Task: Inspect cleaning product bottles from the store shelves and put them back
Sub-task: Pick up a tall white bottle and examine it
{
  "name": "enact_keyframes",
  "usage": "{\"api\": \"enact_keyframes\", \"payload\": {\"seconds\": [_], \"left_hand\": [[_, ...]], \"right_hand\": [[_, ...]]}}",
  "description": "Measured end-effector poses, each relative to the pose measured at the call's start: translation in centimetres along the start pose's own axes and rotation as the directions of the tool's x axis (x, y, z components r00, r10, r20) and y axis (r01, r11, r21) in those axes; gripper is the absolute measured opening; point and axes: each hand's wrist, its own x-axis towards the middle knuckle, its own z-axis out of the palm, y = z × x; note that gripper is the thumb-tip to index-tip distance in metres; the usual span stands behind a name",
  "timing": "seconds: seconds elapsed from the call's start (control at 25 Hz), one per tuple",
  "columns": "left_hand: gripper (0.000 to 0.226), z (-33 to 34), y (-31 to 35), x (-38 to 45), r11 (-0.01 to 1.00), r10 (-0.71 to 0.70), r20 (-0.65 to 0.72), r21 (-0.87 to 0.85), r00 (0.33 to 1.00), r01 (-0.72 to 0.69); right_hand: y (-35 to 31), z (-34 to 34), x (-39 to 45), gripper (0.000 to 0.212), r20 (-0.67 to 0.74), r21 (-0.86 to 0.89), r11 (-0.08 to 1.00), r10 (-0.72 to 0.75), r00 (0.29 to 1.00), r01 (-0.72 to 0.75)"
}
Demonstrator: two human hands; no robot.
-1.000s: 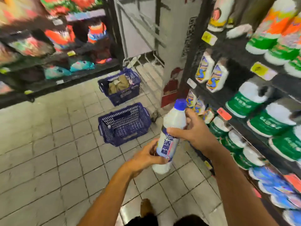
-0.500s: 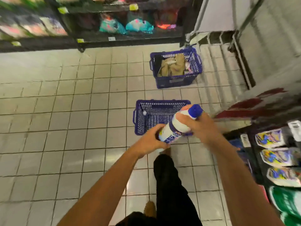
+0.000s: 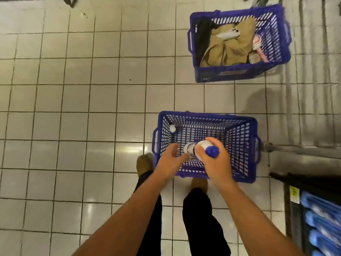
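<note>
Bottle (image 3: 193,149) of cleaning product, white with a blue cap (image 3: 212,151), hangs over the near blue shopping basket (image 3: 245,145) on a tiled store floor (image 3: 73,89). Its long axis runs close to the line of sight, cap toward the camera and base down toward the basket's mesh bottom, tilted a little toward 10 o'clock. The right hand (image 3: 214,163) grasps it at the shoulder, fingers curled round the neck just under the cap, thumb on the far side. The left hand (image 3: 169,161) sits at 9 o'clock of the bottle, fingers loosely spread and relaxed; whether its fingertips touch the label cannot be told. A small white round object (image 3: 172,128) lies in the basket's far left corner. At 1 o'clock, well apart, a second blue basket (image 3: 239,72) holds a tan cloth (image 3: 230,48) and small packages. Blue packets (image 3: 323,224) fill a shelf at 4 o'clock. Black trouser legs (image 3: 201,222) and a brown shoe (image 3: 145,163) show below the arms.
</note>
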Motion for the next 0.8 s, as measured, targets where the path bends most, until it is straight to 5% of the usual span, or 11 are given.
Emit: {"api": "enact_keyframes", "payload": {"seconds": [0.2, 0.4, 0.8], "left_hand": [[0.028, -1.8, -6.0, 14.0, 0.976, -0.219, 0.020, -0.016, 0.976, 0.219], [0.024, -3.2, -11.2, 22.6, 0.931, -0.363, 0.042, -0.030, 0.931, 0.364], [0.014, -2.7, -12.6, 26.8, 0.901, -0.431, 0.103, -0.005, 0.896, 0.434]], "right_hand": [[9.7, 7.3, 11.9, 0.032, -0.148, -0.031, 0.998, 0.055, 0.987, -0.060], [17.9, 12.4, 20.5, 0.047, -0.132, -0.078, 0.994, 0.065, 0.989, -0.076], [20.1, 16.1, 25.8, 0.042, -0.125, -0.059, 0.998, -0.027, 0.992, 0.020]]}}
